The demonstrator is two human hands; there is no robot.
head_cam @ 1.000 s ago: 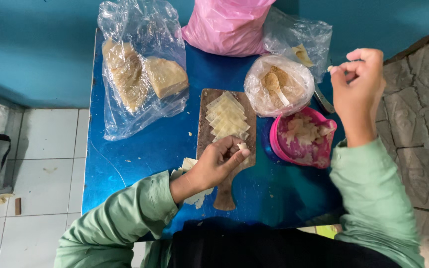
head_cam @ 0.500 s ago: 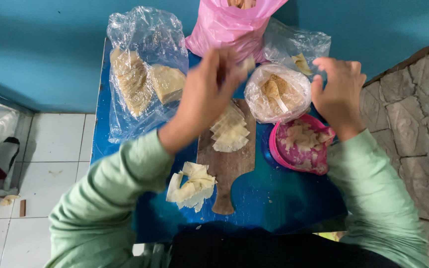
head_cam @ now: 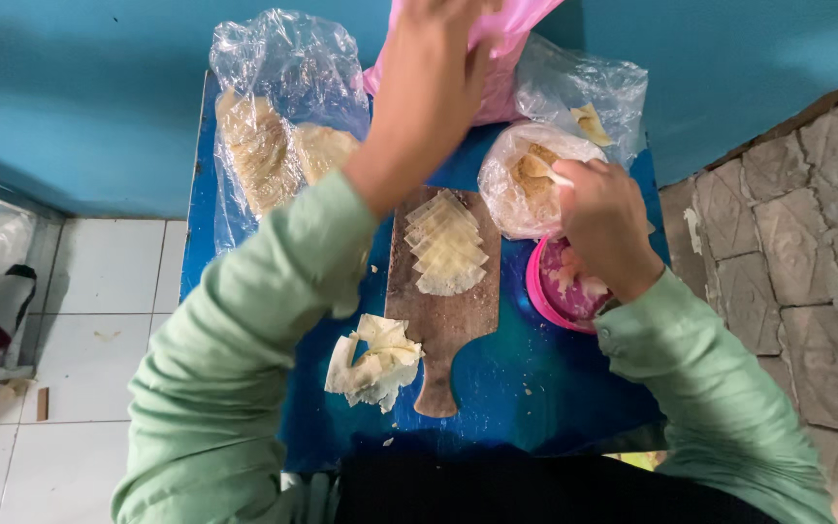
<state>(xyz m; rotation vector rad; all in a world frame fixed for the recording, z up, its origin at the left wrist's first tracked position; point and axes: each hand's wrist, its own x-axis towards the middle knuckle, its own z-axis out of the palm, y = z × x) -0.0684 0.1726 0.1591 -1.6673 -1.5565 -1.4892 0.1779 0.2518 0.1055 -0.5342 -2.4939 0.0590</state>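
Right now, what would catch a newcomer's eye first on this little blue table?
A wooden cutting board in the middle carries a fanned stack of pale dough squares. The left hand reaches up to a pink plastic bag at the far edge, while the right hand works between a clear bag and a pink bowl.

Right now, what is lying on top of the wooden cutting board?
On the wooden cutting board lies a fanned stack of thin pale wrapper sheets near its far end. The handle end is bare. The left hand and its arm cover the board's upper left corner, so that part is unseen.
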